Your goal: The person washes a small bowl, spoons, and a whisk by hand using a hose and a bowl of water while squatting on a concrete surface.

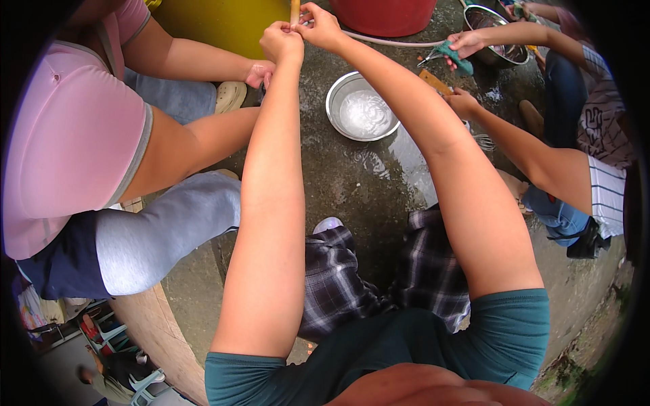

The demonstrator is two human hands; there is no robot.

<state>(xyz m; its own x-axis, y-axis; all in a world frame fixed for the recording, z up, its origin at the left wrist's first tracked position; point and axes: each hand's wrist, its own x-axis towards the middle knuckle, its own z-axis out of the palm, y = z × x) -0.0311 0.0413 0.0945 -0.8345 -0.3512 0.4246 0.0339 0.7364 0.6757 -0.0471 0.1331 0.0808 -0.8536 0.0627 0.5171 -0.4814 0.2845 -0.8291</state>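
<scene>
Both of my arms stretch forward to the top edge of the view. My left hand [282, 41] is closed around the lower end of a yellowish stick-like handle [295, 11], whose upper part is cut off by the frame. With fingertips bent, my right hand [321, 25] touches the same handle from the right. Below my hands and to the right, a round metal basin [363, 107] with rippling water stands on the wet concrete floor.
A yellow tub [213, 25] and a red tub [384, 15] stand ahead, with a pale hose [393, 41] nearby. At left sits a person in pink. Right, a person's hands hold a green scouring pad [457, 58] with a whisk and an orange-brown flat piece [434, 82], near a metal bowl [500, 53].
</scene>
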